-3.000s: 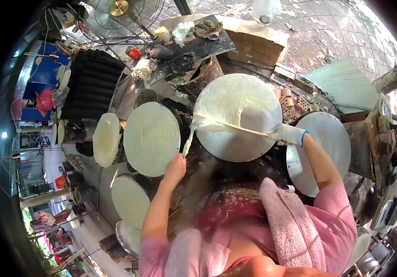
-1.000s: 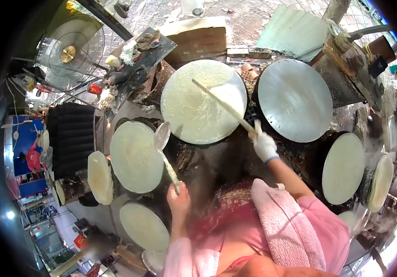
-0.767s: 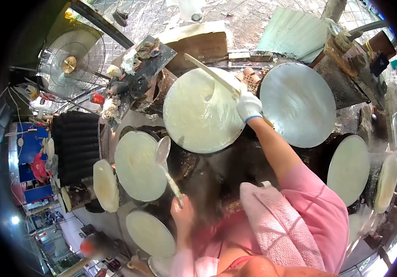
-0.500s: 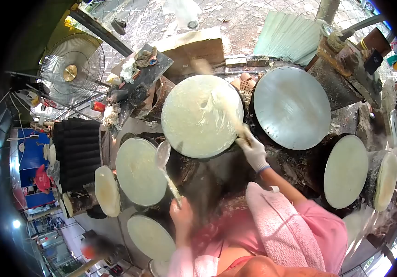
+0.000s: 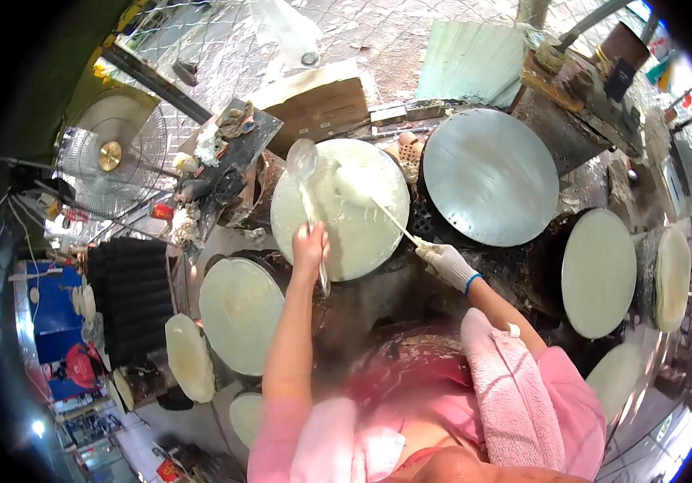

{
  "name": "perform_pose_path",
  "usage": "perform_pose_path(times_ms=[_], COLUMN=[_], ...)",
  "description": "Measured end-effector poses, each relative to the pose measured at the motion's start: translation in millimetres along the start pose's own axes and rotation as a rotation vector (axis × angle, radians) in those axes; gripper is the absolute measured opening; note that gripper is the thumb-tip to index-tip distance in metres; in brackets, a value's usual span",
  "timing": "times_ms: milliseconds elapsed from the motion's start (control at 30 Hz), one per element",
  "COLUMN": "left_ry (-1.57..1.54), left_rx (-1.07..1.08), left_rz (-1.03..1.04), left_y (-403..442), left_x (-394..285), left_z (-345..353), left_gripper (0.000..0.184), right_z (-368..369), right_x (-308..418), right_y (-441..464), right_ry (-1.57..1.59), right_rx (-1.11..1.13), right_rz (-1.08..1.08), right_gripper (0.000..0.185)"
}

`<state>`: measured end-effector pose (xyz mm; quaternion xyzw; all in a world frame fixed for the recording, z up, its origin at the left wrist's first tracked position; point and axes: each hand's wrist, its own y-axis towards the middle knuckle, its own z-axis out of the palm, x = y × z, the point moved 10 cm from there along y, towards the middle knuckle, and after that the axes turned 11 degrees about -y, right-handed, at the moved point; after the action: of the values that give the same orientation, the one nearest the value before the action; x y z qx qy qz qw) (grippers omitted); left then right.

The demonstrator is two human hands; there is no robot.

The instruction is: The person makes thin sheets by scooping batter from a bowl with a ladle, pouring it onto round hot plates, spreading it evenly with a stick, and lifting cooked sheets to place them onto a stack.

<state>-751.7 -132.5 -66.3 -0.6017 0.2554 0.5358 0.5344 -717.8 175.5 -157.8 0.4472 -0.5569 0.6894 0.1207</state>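
A round griddle coated with pale batter (image 5: 354, 249) lies in front of me. My left hand (image 5: 310, 245) is closed round the handle of a ladle (image 5: 303, 161), whose bowl is over the griddle's upper left edge. My right hand (image 5: 447, 266), in a white glove with a blue cuff, grips a long thin spreader (image 5: 390, 215). Its far end touches a whitish mass of batter (image 5: 354, 185) near the griddle's middle. To the right sits a bare grey griddle (image 5: 491, 177). Another griddle bears a pale round sheet (image 5: 241, 315) at the left.
A fan (image 5: 110, 156) stands at the upper left, near a dark board with rags (image 5: 237, 121). Behind the coated griddle is a cardboard box (image 5: 318, 109). More pale rounds lie at the right (image 5: 599, 274) and on a stack (image 5: 673, 280). Black ridged padding (image 5: 128, 298) is at the left.
My left hand has moved up and forward, bringing the ladle from the left griddle over the coated one. The spreader's far end now rests near the middle. The view has shifted slightly.
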Motion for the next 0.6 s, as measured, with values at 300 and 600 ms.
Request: perform_pose_path(times_ms=[300, 600], left_ry=[-0.035, -0.502], left_rx=[0.197, 0.055], left_rz=[-0.366, -0.472], left_y=[22.8, -36.6], left_x=[60.3, 95.4], left_z=[9.5, -27.0], left_gripper=[0.019, 0.024], right_z=[105.8, 137.3], right_x=[-13.5, -15.2], right_y=[-52.7, -42.1], right_ry=[0.233, 0.215], right_rx=[-0.178, -0.323], right_rz=[0.08, -0.036], right_gripper=[0.044, 0.046])
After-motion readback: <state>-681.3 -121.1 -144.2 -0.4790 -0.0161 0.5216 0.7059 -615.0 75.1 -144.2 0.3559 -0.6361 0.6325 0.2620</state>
